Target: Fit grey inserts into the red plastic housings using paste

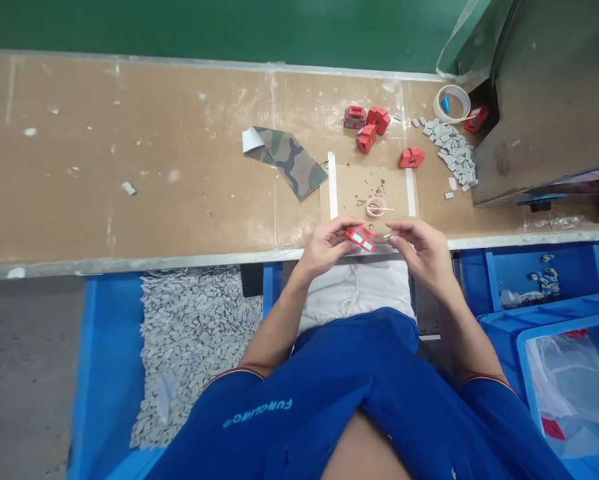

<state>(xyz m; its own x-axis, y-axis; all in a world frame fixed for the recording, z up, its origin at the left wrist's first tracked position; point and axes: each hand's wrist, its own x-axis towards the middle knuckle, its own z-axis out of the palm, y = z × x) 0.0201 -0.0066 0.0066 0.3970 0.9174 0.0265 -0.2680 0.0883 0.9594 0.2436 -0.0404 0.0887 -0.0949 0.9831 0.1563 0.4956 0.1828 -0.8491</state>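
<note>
My left hand (pixel 326 245) is closed around a small red part (pixel 360 237) with pale grey faces, held at the front edge of the workbench. My right hand (pixel 419 248) sits just right of it, fingers curled, pinching a small pale piece near the red part. Just beyond the hands a small round cup (pixel 376 207) with a thin stick in it stands on a cardboard pad (pixel 369 183) taped to the bench.
Several red parts (pixel 368 127) and a heap of small grey pieces (pixel 454 150) lie at the back right, beside a tape roll (pixel 452 103). A camouflage cloth (pixel 286 160) lies left of the pad. A blue bin of grey pieces (pixel 189 340) stands below left; more blue bins (pixel 554 320) stand at right.
</note>
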